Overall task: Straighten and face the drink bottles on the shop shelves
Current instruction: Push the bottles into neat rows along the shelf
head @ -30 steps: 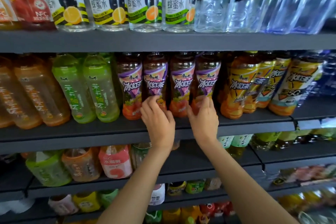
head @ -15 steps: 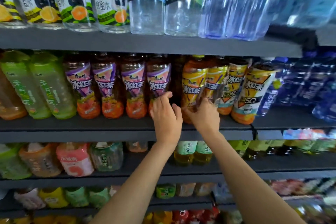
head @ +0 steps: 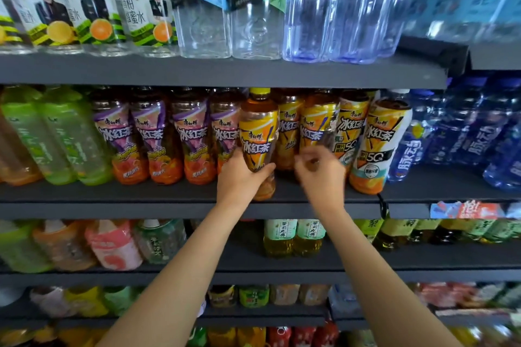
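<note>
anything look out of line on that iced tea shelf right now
Yes: the yellow-label iced tea bottle gripped by the left hand stands forward of its row at the shelf edge. The right hand is blurred, so its grip is unclear.

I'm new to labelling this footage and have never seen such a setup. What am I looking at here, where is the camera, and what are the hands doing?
There is no machine: a person wears one wide-angle camera on the head, looking forward and down at their own bare arms. They face dark shop shelves stocked with drink bottles. The left hand grips a yellow-label iced tea bottle at the shelf's front edge. The right hand, blurred, reaches toward the neighbouring yellow-label bottles; whether it holds one is unclear. Purple-label tea bottles stand to the left.
</note>
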